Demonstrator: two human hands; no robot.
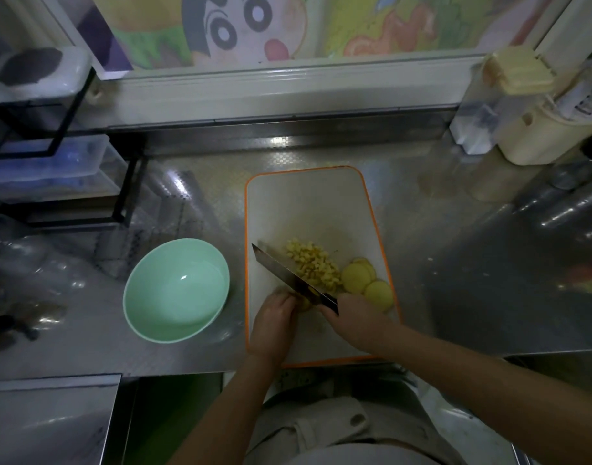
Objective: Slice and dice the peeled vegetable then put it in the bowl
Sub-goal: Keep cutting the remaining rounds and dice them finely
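Looked down from the head view on a shiny steel table [438, 229], with an orange-rimmed cutting board [308, 203] lying square in the middle. Caught the right grip [353, 317] wrapped tight round the dark handle of the knife [287, 275], with the blade slanting up and to the left across the near half of the board. Found the left grip [274, 317] curled over a pale yellow vegetable piece [304, 302] and pinning it to the board right against the near side of the blade. Could make out little of that piece behind the knuckles. Spotted a heap of small yellow dice [313, 263] on the board just beyond the blade. Picked out a few round slices [365, 281] to the right of the dice, flat and overlapping, close to the board's right edge. Noted a mint-green bowl [177, 290] upright on the table, left of the board and apart from it, showing a glossy inside. Took in a black-framed rack [53, 129] with clear boxes at the far left, cream containers [529, 129] at the far right, and a cartoon panel [237, 28] along the back wall.
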